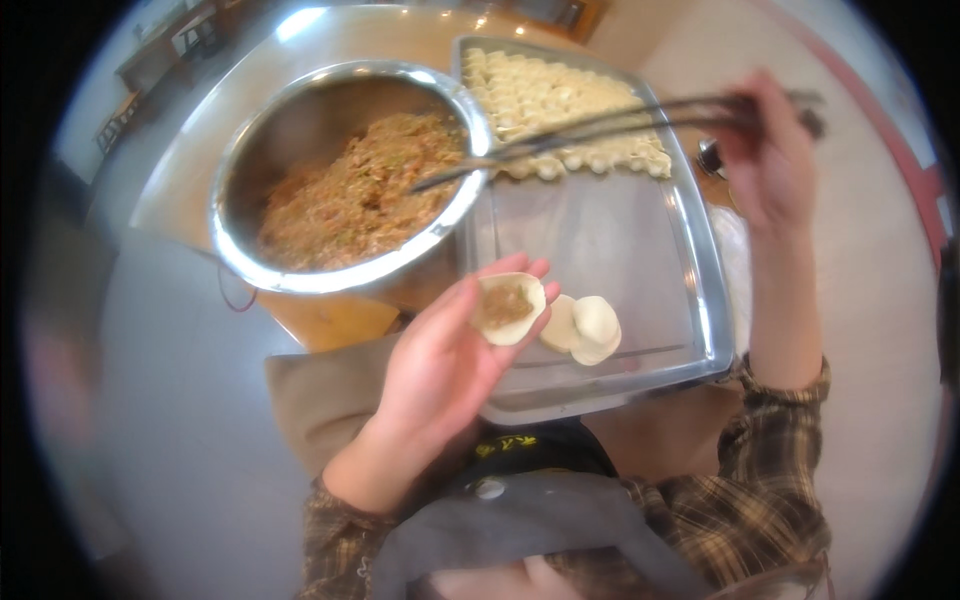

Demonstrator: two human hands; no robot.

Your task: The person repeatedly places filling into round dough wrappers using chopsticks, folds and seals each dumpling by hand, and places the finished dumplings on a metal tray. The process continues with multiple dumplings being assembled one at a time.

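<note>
On the fingers of my left hand [437, 360], palm up, rests a round dumpling wrapper [536, 296] with a dab of meat filling [502, 304] in its middle. My right hand [770, 160], raised at the right and slightly blurred, grips a pair of dark chopsticks [600, 124]. Their tips reach left to the rim of a steel bowl [228, 215], over the minced filling [365, 185] inside it. Just right of my left fingers, a few plain wrappers [596, 325] lie overlapping on a metal tray [620, 225].
Rows of finished dumplings [560, 100] fill the far part of the tray. Bowl and tray stand side by side on a table [345, 318]. Something white [735, 260], perhaps cloth or plastic, lies by the tray's right edge. A small dark object [709, 157] sits near my right wrist.
</note>
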